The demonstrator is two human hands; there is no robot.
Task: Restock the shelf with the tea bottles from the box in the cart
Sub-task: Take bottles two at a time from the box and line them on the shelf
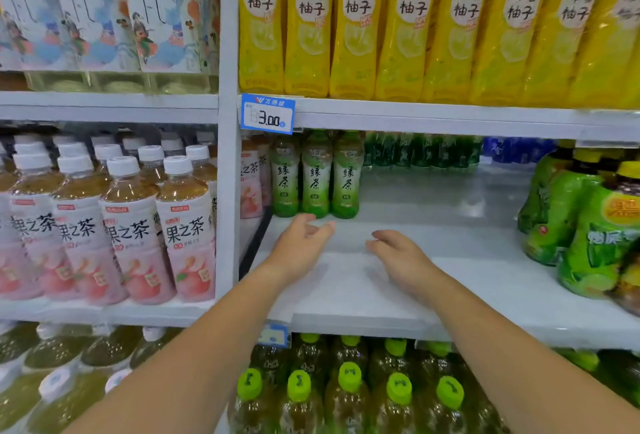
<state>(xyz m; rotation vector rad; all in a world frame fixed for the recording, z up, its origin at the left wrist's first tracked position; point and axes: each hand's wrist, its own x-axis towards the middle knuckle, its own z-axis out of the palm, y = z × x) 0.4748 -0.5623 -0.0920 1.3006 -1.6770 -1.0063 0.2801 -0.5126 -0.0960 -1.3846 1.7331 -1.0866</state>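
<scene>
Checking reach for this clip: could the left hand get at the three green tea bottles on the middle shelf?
Likely yes: the left hand is open just in front of the green tea bottles, with nothing between them.

White metal shelving [433, 120], pale upright post [227, 191] between bays, blue price tag [267, 114], bright even light.

Person, upper limbs: two forearms, bare along their full visible length to the wrists; left hand [301, 246], bare; right hand [401, 260], bare. Clothing: any sleeve lies outside the view.
</scene>
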